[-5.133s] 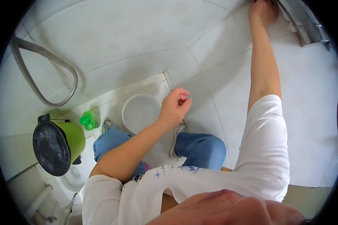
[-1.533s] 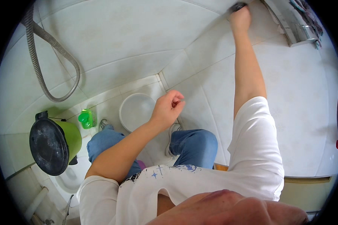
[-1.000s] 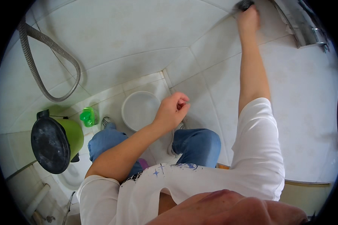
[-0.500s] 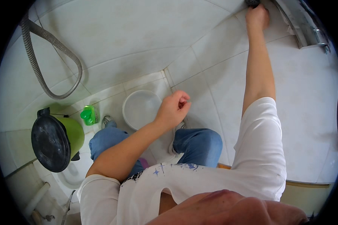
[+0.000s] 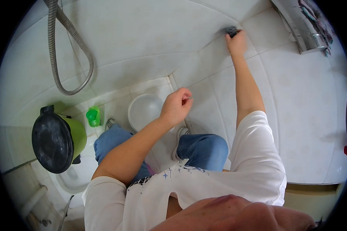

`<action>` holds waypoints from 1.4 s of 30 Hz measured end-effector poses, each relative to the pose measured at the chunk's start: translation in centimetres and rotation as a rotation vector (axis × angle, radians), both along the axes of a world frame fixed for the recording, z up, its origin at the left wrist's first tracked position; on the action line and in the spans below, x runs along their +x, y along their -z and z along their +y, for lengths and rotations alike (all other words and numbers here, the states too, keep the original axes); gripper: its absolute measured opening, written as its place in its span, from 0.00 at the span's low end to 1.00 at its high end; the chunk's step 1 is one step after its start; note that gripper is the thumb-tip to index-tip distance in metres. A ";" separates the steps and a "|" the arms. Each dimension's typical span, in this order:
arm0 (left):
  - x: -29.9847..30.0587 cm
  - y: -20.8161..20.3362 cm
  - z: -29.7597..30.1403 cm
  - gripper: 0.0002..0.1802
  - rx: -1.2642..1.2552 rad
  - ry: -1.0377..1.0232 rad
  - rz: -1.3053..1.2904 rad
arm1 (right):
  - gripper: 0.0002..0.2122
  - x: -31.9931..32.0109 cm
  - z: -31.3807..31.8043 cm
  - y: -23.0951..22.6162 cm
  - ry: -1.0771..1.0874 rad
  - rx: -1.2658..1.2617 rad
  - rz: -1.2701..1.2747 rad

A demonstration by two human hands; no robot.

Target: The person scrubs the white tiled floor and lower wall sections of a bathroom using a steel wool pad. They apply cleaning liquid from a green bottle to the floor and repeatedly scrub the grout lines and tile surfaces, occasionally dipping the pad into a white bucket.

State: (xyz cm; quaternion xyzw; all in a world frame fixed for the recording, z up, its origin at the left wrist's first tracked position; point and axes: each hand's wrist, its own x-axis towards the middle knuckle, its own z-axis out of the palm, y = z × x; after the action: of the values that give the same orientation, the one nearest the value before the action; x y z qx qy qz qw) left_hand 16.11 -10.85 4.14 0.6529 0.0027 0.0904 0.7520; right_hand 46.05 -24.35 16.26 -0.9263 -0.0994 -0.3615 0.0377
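My right hand (image 5: 237,42) is stretched far up and to the right, its fingers closed round a dark grey scouring pad (image 5: 231,32). The pad, which looks like steel wool, is against the white tiled wall (image 5: 216,50) close to the corner; it is somewhat blurred. My left hand (image 5: 177,104) hangs in front of me with its fingers loosely curled in, and I see nothing in them. Below and beside it on the floor stands a round white basin (image 5: 144,109), partly covered by that hand and forearm.
A green bucket (image 5: 78,134) with a black lid (image 5: 52,144) stands at the left, near a bright green bottle (image 5: 93,116). A grey shower hose (image 5: 53,57) hangs at upper left. A metal shelf (image 5: 300,30) holding cloths juts out at upper right. A squat toilet (image 5: 75,179) lies lower left.
My right hand has moved left and down along the wall with the scouring pad, away from the top edge. My left hand has barely shifted, and the view has turned slightly.
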 end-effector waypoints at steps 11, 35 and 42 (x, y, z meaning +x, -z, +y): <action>0.5 0.2 -0.5 0.08 0.021 0.040 -0.013 | 0.22 5.0 -0.6 -10.5 -0.324 0.248 -0.550; 0.0 0.4 -0.3 0.08 0.001 0.086 0.018 | 0.26 0.1 4.1 -13.9 0.079 -0.079 -0.405; -1.1 0.2 -1.2 0.07 0.018 0.111 0.004 | 0.19 3.8 3.1 -11.4 0.070 -0.027 -0.269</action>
State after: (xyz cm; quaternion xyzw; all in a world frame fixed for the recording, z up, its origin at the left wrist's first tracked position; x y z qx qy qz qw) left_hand 15.01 -12.00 3.98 0.6589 -0.0325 0.0473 0.7501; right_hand 49.88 -21.29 27.68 -0.8727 -0.0762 -0.4822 -0.0009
